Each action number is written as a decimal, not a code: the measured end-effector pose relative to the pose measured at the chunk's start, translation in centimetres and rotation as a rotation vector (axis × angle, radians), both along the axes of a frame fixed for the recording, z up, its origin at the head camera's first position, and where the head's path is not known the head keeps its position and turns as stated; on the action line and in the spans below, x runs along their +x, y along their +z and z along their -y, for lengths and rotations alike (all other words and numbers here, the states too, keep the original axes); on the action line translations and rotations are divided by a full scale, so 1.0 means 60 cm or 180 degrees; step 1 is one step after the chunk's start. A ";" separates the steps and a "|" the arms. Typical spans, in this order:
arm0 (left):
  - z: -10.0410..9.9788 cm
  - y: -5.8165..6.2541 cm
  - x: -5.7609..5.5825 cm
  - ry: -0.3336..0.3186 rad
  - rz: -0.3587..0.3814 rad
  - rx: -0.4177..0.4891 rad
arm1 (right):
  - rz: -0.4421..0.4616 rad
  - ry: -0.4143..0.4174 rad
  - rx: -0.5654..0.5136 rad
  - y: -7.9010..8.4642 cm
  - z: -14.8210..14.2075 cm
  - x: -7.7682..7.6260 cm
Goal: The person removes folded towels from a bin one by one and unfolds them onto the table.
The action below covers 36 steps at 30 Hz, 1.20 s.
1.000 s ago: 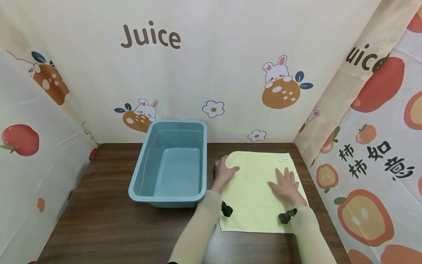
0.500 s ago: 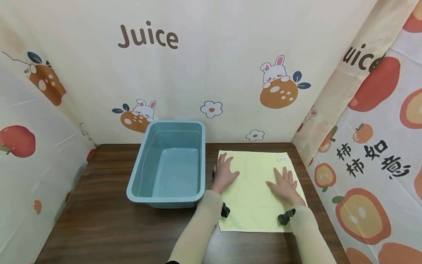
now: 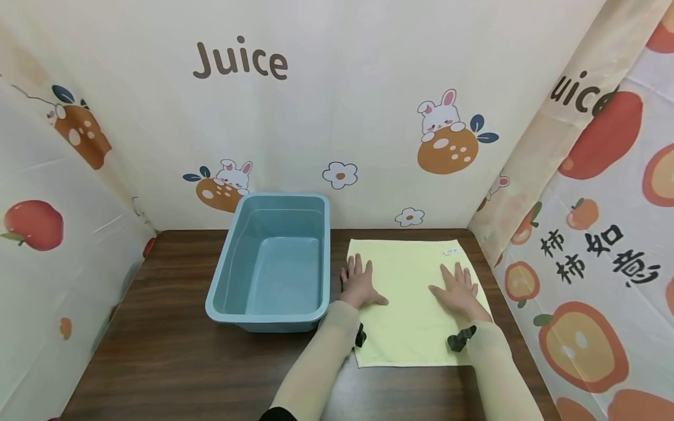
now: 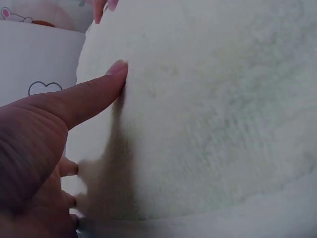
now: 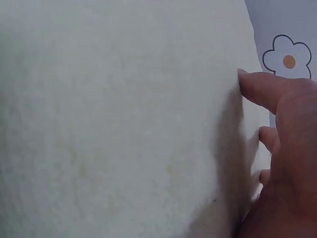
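Note:
A pale yellow towel (image 3: 408, 316) lies spread flat on the right part of the table, with a small white label (image 3: 451, 251) near its far right corner. My left hand (image 3: 360, 287) rests on the towel's left edge, fingers spread and pointing away from me. On the right half of the cloth lies my right hand (image 3: 459, 294), its fingers also spread. Up close in the left wrist view, the left thumb (image 4: 94, 99) touches the cloth. The right wrist view has the right thumb (image 5: 265, 89) on the towel, which shows faint stains.
To the left of the towel stands a blue plastic basin (image 3: 216, 292) with nothing in it, close to my left forearm. Dark wood table (image 3: 210, 374) surrounds both. Printed curtains (image 3: 368, 88) hang behind and at both sides.
The towel's far left corner, folded or rounded a second ago, now lies flat and square. My left hand has flattened, its fingers straighter and thumb further out. The right hand has barely shifted.

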State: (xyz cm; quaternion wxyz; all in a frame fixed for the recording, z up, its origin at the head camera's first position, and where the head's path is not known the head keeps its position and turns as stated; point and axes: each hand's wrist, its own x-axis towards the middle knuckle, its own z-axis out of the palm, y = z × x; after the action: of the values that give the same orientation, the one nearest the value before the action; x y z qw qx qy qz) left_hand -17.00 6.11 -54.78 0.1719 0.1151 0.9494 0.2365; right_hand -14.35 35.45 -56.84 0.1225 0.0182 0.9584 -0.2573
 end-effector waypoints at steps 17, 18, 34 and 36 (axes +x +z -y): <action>-0.004 0.029 0.109 -0.0789 -0.0452 -0.0451 | -0.0442 -0.0042 0.0067 0.010 -0.002 0.132; -0.002 0.027 0.118 -0.0837 -0.0478 -0.0498 | -0.0447 -0.0058 0.0055 0.010 0.000 0.143; 0.036 -0.013 0.163 -0.1178 -0.0490 -0.0563 | -0.0518 -0.0071 -0.0068 -0.017 -0.007 0.213; 0.040 -0.013 0.162 -0.1233 -0.0462 -0.0552 | -0.0507 -0.0039 -0.0028 -0.016 -0.007 0.215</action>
State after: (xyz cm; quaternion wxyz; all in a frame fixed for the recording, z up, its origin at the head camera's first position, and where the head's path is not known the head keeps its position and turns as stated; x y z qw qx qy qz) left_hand -7.28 3.69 -55.58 0.1546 0.2967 0.9362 0.1076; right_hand -1.44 35.89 -57.80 0.0443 0.0031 0.9638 -0.2629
